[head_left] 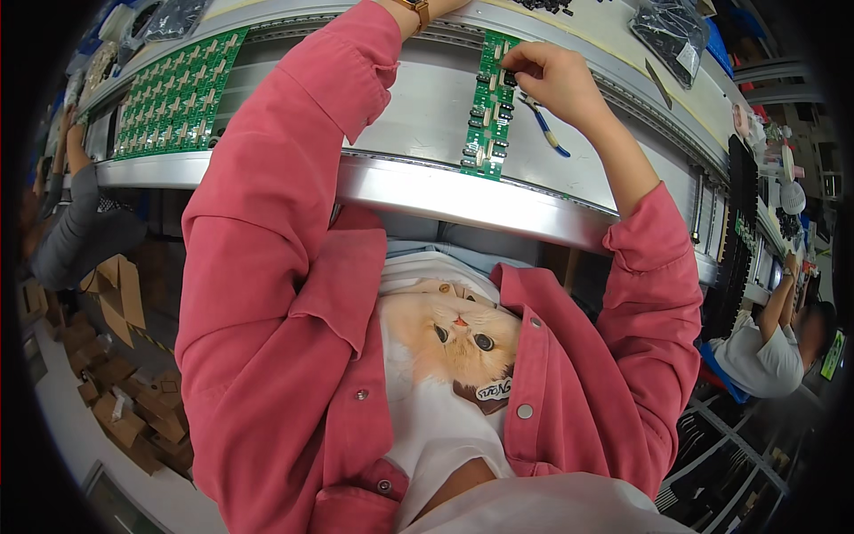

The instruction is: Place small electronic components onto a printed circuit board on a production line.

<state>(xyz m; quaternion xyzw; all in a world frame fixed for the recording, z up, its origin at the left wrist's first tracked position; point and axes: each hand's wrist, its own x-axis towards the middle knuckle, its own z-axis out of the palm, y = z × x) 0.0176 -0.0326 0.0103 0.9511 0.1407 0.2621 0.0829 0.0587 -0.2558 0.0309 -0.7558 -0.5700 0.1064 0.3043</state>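
A narrow green circuit board (pixel 481 140) with several black components and pale connectors lies across the rails of a metal conveyor. My right hand (pixel 562 87) is over its far end, thumb and forefinger closed around a small black component (pixel 510 78) at the board's right edge. At the top edge of the view is my left hand (pixel 442 7), below a wristwatch (pixel 418 11); its fingers are cut off or hidden. Near that hand, to its right, black parts (pixel 544 4) lie loose on the far ledge. A pair of cutters (pixel 547 132) with blue and yellow handles lies right of the board.
A wide green circuit board panel (pixel 178 96) sits on the conveyor at left. The near metal rail (pixel 445 196) runs before my body. A clear plastic bag (pixel 672 40) of dark parts lies far right. Co-workers sit at left (pixel 80 222) and right (pixel 765 356).
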